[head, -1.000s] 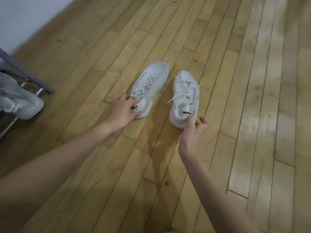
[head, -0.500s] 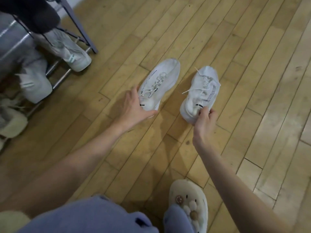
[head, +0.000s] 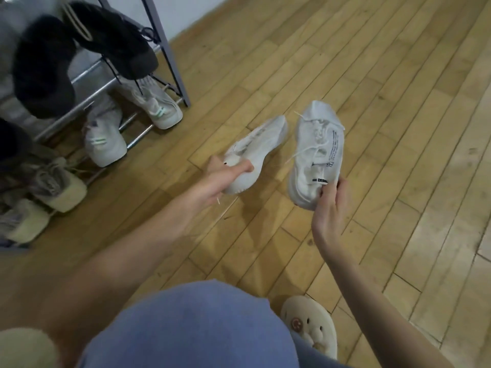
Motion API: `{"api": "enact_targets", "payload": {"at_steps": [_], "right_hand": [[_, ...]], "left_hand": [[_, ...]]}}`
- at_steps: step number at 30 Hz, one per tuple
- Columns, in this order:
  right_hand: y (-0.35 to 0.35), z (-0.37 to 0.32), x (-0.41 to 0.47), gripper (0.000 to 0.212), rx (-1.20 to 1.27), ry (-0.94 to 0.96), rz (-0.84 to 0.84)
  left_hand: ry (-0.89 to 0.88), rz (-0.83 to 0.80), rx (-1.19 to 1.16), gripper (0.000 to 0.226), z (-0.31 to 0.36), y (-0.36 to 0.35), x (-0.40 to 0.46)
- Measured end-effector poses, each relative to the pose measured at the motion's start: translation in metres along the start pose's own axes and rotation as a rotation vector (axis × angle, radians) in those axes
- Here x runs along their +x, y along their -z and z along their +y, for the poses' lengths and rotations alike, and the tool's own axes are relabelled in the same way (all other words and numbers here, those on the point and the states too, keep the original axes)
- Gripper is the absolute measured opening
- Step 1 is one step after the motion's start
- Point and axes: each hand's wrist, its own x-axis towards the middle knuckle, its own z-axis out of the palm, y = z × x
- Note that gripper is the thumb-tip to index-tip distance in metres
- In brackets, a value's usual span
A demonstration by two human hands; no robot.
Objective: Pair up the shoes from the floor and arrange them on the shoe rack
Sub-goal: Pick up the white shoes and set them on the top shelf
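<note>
The wooden floor (head: 345, 75) fills most of your view, and apart from the two sneakers you hold, no loose shoes show on it. At the far left stands the shoe rack (head: 170, 57), already well stocked: black shoes (head: 79, 51) on the upper rails, a pale pair with green stripes (head: 132, 123) below them, and fuzzy grey-and-cream shoes (head: 45, 187) nearer you on the left.

You carry the matching white pair, one shoe per hand. Your left hand (head: 220, 179) is clenched around the heel of the left sneaker (head: 255, 152), which is tipped on its side with its toe pointing away. Your right hand (head: 329, 208) pinches the heel of the right sneaker (head: 316, 155), its laces hanging loose. Both seem lifted off the floor, near each other but not touching.

So the pairing looks done for these two; what is left, by my reading, is to swing them left and set them side by side on a free spot of the rack. Whether more shoes wait out of view, I cannot tell.
</note>
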Motion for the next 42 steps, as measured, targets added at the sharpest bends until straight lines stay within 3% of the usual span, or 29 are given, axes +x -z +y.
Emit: {"api": "enact_targets", "payload": {"at_steps": [6,11,17,29,35,42], "right_hand": [[-0.026,-0.057,0.001,0.018,0.048,0.139,-0.122],[-0.052,-0.106,-0.003,0.040,0.064,0.361,-0.220],[-0.098,-0.171,-0.020,0.040,0.189,0.499,-0.239],[-0.182,-0.229,-0.080,0.043,0.294,0.610,-0.505],[-0.204,-0.227,-0.110,0.050,0.413,0.600,-0.479],[-0.204,-0.210,-0.126,0.050,0.411,0.811,-0.601]], "left_hand": [[-0.249,0.221,-0.034,0.061,0.026,0.069,-0.049],[-0.517,0.419,-0.011,0.074,0.045,0.126,-0.090],[-0.719,0.567,-0.038,0.078,0.064,0.182,-0.128],[-0.828,1.008,-0.098,0.073,0.050,0.265,-0.203],[-0.812,1.216,-0.200,0.075,0.043,0.302,-0.216],[-0.767,1.306,-0.285,0.069,0.042,0.314,-0.219]]}}
